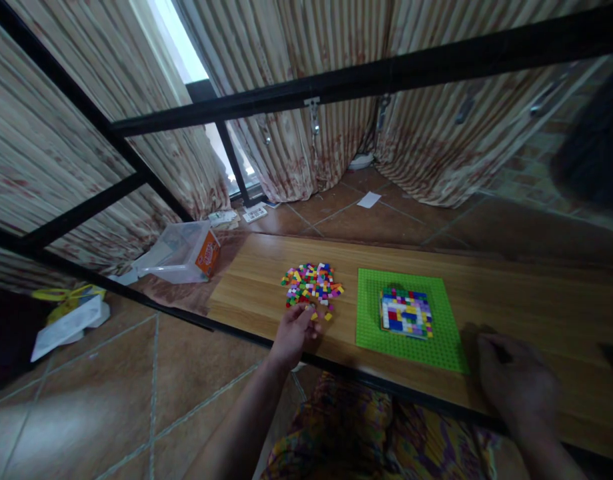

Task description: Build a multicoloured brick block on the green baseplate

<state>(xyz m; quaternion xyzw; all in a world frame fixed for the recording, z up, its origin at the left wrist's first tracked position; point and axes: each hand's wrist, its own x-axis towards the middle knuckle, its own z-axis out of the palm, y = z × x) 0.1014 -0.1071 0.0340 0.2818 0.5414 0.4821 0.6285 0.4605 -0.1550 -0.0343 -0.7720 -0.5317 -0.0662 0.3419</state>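
A pile of small coloured bricks [312, 283] lies on the wooden table [511, 293]. My left hand [293, 331] rests at the pile's near edge, fingers curled around bricks I cannot single out. To the right lies a green baseplate [369, 313] with a square of mixed-colour bricks [405, 313] built on it. My right hand [516, 380] sits on the table just right of the baseplate's near corner, fingers curled and blurred; whether it holds anything is hidden.
A clear plastic box [181, 253] with an orange label stands on the floor left of the table. Black metal frame bars [386, 70] cross overhead. Striped curtains hang behind. Papers and a yellow-and-white bag [69, 313] lie on the tiled floor.
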